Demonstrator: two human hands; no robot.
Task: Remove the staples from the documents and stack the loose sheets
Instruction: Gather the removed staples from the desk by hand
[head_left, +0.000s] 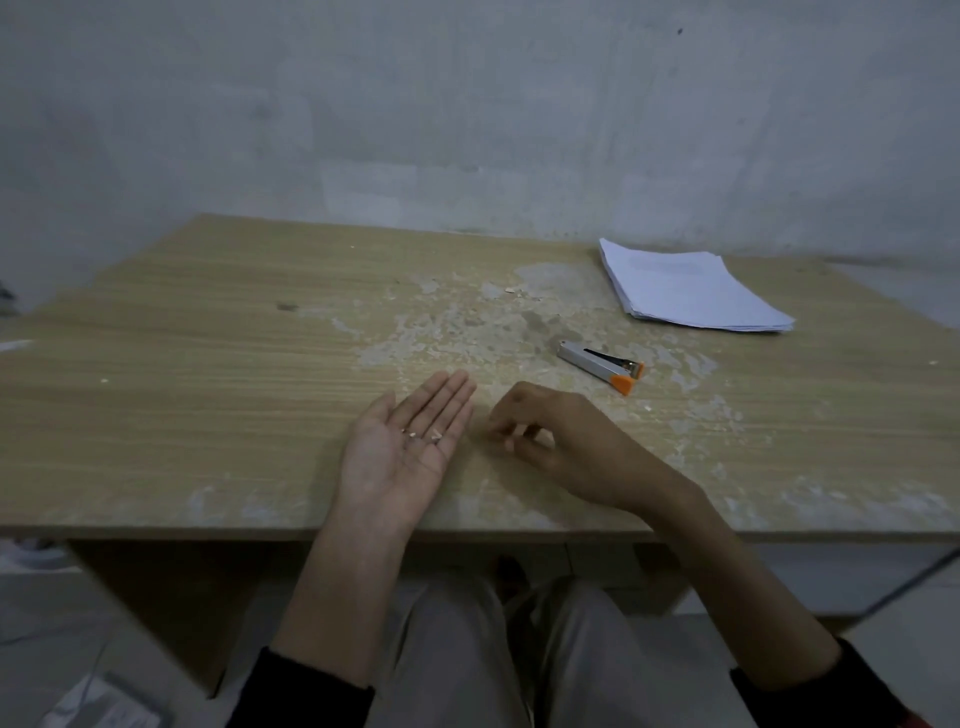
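The left hand (410, 447) lies palm up on the near part of the desk (208, 364), its fingers straight and held together, the thumb out to the left. A few small staples (422, 434) rest in the palm, near the base of the fingers. Nothing is gripped; the hand is flat and open.

The right hand (550, 436) rests just to the right of it, back up, wrist on the desk. Its fingers curl inward and its fingertips (506, 441) point left toward the edge of the left palm, close to it but apart. The thumb and forefinger tips are drawn near each other; whether they pinch a staple I cannot tell, as the spot is dim and small.

A stapler (602, 366), silver with orange ends, lies on the desk beyond the right hand, slanting from far left to near right, well clear of both hands. A stack of white sheets (691, 286) sits at the far right of the desk, near the wall (467, 104), its edges slightly fanned. The desk surface is worn and pale in patches across the middle. Black sleeves (311, 691) cover both forearms near the bottom edge.
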